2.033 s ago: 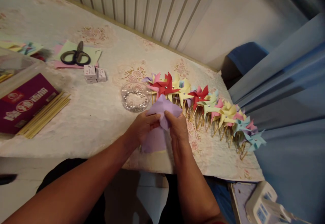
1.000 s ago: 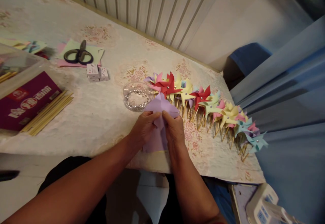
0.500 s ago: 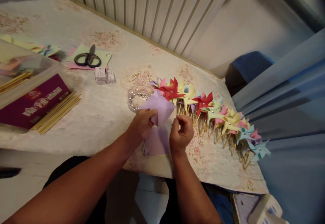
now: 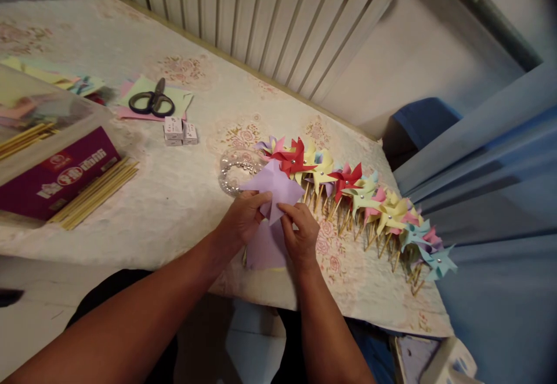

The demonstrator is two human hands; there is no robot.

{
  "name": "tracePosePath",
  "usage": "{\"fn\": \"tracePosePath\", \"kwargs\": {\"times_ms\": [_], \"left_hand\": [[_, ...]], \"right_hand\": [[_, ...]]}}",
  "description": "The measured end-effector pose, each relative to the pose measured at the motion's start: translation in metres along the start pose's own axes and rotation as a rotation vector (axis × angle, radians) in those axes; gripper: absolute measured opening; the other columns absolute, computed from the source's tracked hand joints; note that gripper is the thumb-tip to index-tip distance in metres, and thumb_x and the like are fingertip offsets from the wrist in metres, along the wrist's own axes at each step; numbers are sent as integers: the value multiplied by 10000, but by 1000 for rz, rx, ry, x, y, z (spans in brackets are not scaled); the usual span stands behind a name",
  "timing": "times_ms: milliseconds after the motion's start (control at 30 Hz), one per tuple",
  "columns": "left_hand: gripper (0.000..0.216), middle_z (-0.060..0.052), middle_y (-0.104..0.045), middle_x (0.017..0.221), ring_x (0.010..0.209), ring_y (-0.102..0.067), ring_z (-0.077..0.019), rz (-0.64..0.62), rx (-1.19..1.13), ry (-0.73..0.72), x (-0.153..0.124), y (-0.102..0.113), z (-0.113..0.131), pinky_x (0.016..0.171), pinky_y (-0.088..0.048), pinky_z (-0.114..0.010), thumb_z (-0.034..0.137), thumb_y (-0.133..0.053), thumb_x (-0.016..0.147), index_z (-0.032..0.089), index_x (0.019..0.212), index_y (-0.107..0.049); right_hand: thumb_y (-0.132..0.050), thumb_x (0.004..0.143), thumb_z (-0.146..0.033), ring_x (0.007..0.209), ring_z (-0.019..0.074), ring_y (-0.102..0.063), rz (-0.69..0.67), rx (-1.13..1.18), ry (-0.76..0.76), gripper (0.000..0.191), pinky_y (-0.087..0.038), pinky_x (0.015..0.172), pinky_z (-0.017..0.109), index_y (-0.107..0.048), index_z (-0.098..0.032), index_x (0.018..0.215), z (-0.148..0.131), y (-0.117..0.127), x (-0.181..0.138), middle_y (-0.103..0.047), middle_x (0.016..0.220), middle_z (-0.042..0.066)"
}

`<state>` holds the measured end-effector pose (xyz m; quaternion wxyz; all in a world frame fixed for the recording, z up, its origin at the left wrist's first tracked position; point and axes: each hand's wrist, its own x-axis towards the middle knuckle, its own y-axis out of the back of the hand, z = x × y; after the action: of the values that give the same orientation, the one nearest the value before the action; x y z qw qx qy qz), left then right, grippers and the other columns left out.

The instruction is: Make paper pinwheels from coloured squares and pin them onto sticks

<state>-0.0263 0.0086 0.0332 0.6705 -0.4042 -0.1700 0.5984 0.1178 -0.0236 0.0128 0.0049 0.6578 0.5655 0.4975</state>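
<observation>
A square of purple paper (image 4: 285, 184), cut in from its corners, is held up over the table's front. My left hand (image 4: 246, 214) pinches its lower left part between thumb and fingers. On the lower right, my right hand (image 4: 300, 230) has its fingertips closed at the paper near its middle; anything small between them is hidden. Below lies a stack of purple sheets (image 4: 265, 247). Just behind the held paper is a clear round dish (image 4: 224, 178) with shiny silver beads or pin heads, partly covered by it.
Finished paper pinwheels (image 4: 391, 213) on sticks lie in a row to the right. At left are black scissors (image 4: 152, 102) on coloured paper, small white boxes (image 4: 174, 130), wooden sticks (image 4: 96, 192) and a clear bin (image 4: 56, 102). A radiator (image 4: 243, 18) stands behind the table.
My right hand has moved left and up from beside the purple paper onto it. The paper has turned and now lies flatter, facing me. The view has shifted slightly.
</observation>
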Motion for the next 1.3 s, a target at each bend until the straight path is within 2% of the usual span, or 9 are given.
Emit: {"fn": "tracePosePath", "kwargs": {"times_ms": [133,233,367,600,1000,1133,1300], "left_hand": [[284,61,-455,497,490,-409,-71,-32,43,-38,3,4,-5,507,-349,-211,219,-754,649,190,510,-507],[212,49,-510,552,524,-461,-82,-47,78,-33,3,5,-7,528,-372,-220,230,-742,665,186,566,-560],[172,39,-559,587,543,-488,-82,-23,129,-50,2,5,-8,535,-382,-218,246,-753,649,172,600,-605],[159,42,-576,589,529,-495,-79,-8,175,-53,0,0,-9,513,-391,-215,250,-756,624,166,614,-621],[163,39,-569,584,523,-497,-86,-38,193,-25,2,5,-14,517,-401,-229,267,-736,655,163,630,-613],[200,46,-534,557,509,-469,-79,-9,198,-30,3,6,-15,509,-380,-226,271,-747,635,166,590,-584],[180,37,-560,582,536,-483,-85,0,220,-39,2,5,-14,532,-388,-225,272,-743,638,161,614,-604]], "right_hand": [[-577,940,-268,655,162,-587,26,107,-99,167,-471,619,290,-739,-230,934,-6,-1,2,-621,714,16],[-595,923,-302,645,160,-606,32,208,-264,160,-482,622,288,-718,-225,856,-9,-4,4,-650,723,13],[-625,879,-339,584,145,-583,38,306,-495,164,-457,578,263,-680,-213,789,-13,-9,6,-617,643,-18],[-633,816,-356,481,115,-518,118,435,-735,202,-414,518,232,-595,-201,692,-29,-13,13,-546,517,-66],[-609,789,-308,477,112,-493,194,436,-822,183,-405,513,234,-550,-209,647,-33,-17,14,-534,508,-72],[-607,795,-308,476,114,-492,193,429,-816,190,-404,511,236,-543,-211,644,-33,-18,14,-536,505,-73],[-610,799,-318,490,115,-491,182,414,-798,194,-409,520,236,-558,-208,649,-31,-18,13,-529,521,-71]]}}
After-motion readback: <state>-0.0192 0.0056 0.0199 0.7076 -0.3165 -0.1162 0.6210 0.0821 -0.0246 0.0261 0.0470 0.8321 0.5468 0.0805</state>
